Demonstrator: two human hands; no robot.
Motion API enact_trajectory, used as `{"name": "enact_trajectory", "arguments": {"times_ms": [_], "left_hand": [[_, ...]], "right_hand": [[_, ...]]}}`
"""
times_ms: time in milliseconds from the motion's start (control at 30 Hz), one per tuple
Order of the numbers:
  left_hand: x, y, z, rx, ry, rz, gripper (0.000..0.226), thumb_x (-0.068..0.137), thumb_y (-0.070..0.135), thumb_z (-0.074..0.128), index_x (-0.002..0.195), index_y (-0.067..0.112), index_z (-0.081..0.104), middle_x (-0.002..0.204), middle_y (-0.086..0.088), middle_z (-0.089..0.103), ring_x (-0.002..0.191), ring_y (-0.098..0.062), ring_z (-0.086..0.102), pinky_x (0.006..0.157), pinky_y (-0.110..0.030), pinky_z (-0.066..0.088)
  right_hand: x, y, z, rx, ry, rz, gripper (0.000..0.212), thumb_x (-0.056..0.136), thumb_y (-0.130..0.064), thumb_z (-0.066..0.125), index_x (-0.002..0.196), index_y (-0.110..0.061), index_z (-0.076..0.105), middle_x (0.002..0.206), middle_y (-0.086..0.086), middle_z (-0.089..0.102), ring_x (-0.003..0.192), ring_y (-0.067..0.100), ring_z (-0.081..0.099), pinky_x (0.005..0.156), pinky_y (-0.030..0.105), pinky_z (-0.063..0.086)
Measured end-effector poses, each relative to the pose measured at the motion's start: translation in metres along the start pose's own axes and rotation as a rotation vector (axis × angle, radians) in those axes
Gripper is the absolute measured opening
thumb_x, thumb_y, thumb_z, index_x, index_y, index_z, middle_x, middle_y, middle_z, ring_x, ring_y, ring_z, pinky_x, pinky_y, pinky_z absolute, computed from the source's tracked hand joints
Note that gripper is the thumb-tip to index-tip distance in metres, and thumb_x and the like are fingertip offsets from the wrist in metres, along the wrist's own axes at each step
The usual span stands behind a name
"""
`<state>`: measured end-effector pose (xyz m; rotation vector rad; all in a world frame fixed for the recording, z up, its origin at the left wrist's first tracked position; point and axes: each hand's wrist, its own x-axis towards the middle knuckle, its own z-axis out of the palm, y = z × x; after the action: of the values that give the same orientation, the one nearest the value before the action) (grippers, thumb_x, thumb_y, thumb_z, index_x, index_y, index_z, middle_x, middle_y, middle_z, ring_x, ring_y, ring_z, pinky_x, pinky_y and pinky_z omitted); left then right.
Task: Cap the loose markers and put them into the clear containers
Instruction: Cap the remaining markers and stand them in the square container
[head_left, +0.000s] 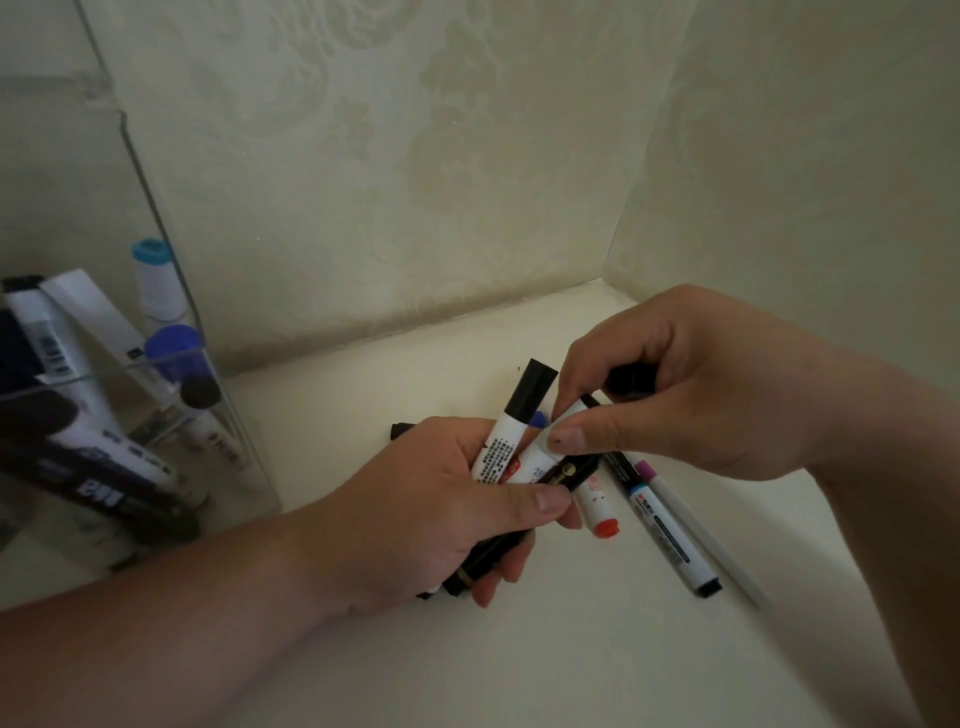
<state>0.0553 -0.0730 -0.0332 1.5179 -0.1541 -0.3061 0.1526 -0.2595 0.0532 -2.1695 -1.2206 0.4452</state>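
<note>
The head camera looks down into a corner: two walls meet at the back right and close in the cream tabletop on those sides. A clear container stands against the left edge of the view. Bare tabletop lies between the container and the hands, and more of it spreads in front of them toward the camera.

The walls carry pale wallpaper with an embossed floral pattern. The tabletop is smooth and matte. The container is hard, transparent plastic with straight panes and sharp corners, and stored markers lean inside it, mostly black or white cylinders.

The left hand curls round a bundle of markers, thumb pressed across the top. A white black-capped marker sticks up out of it, next to a black marker with gold lettering. The right hand pinches a white barrel of that bundle between thumb and forefinger. A blue end shows just beside the pinch; whose it is I cannot tell. The right hand's curled fingers also enclose a black piece, cap or marker unclear.

Three loose ones lie on the tabletop under and beside the right hand: an orange-tipped marker, a slim black pen and a purple-capped pen, well apart from the container.
</note>
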Motion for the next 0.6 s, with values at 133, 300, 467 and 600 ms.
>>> {"name": "enact_trajectory", "arguments": {"times_ms": [133, 300, 467, 600], "left_hand": [[0.002, 0.003, -0.002, -0.065, -0.019, -0.013, 0.014, 0.091, 0.022, 0.070, 0.087, 0.010, 0.074, 0.062, -0.011, 0.061, 0.047, -0.017, 0.057, 0.046, -0.026, 0.046], [0.006, 0.002, -0.006, -0.323, 0.013, -0.043, 0.024, 0.086, 0.019, 0.067, 0.106, 0.009, 0.075, 0.091, -0.014, 0.071, 0.065, -0.021, 0.063, 0.054, -0.031, 0.053], [0.008, -0.001, -0.010, -0.464, 0.072, -0.036, 0.030, 0.084, 0.017, 0.068, 0.113, 0.010, 0.076, 0.097, -0.014, 0.072, 0.077, -0.021, 0.064, 0.069, -0.035, 0.058], [0.011, -0.002, -0.012, -0.518, 0.095, -0.052, 0.022, 0.086, 0.020, 0.065, 0.101, 0.007, 0.074, 0.096, -0.018, 0.071, 0.075, -0.022, 0.062, 0.068, -0.035, 0.056]], "right_hand": [[0.003, 0.000, 0.004, -0.079, 0.046, 0.022, 0.025, 0.080, -0.051, 0.069, 0.081, -0.028, 0.078, 0.050, -0.009, 0.057, 0.042, 0.010, 0.046, 0.046, 0.025, 0.039], [0.005, 0.016, 0.002, 0.081, 0.424, 0.111, 0.055, 0.074, -0.075, 0.061, 0.087, -0.024, 0.074, 0.061, -0.006, 0.059, 0.048, 0.003, 0.047, 0.047, 0.020, 0.040], [0.003, 0.026, 0.002, 0.399, 0.105, 0.366, 0.083, 0.054, -0.065, 0.086, 0.097, 0.003, 0.065, 0.062, 0.007, 0.039, 0.050, 0.016, 0.025, 0.044, 0.025, 0.021], [0.012, 0.025, 0.021, 0.478, 0.084, 0.376, 0.061, 0.057, -0.044, 0.088, 0.091, 0.003, 0.067, 0.059, 0.008, 0.034, 0.048, 0.015, 0.022, 0.043, 0.026, 0.017]]}}
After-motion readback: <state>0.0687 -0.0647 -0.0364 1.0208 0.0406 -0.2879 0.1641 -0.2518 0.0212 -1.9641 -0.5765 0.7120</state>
